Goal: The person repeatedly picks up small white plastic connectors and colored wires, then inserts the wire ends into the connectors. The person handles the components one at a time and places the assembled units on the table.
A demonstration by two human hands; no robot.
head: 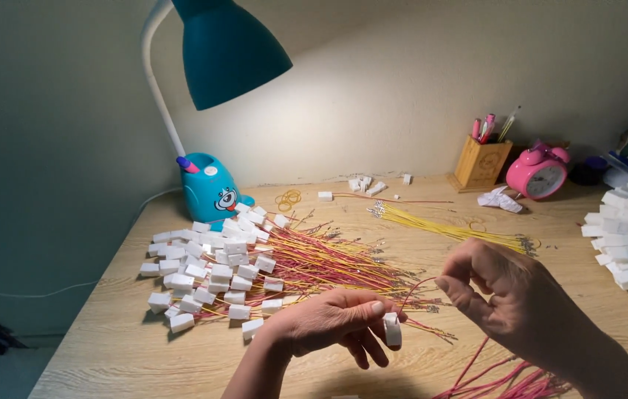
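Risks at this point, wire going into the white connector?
1. The red wire is thin and bowed between the right hand and the white connector pinched in the left hand; it may buckle or miss the slot.
2. The finished pile lies just beyond the hands; a wrist could snag those wires.
3. The loose red wires under the right forearm might get dragged off the table.

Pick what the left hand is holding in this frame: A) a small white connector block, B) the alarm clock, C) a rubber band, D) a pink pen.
A: the left hand pinches a white block at its fingertips, while the right hand holds a thin red wire running toward it.
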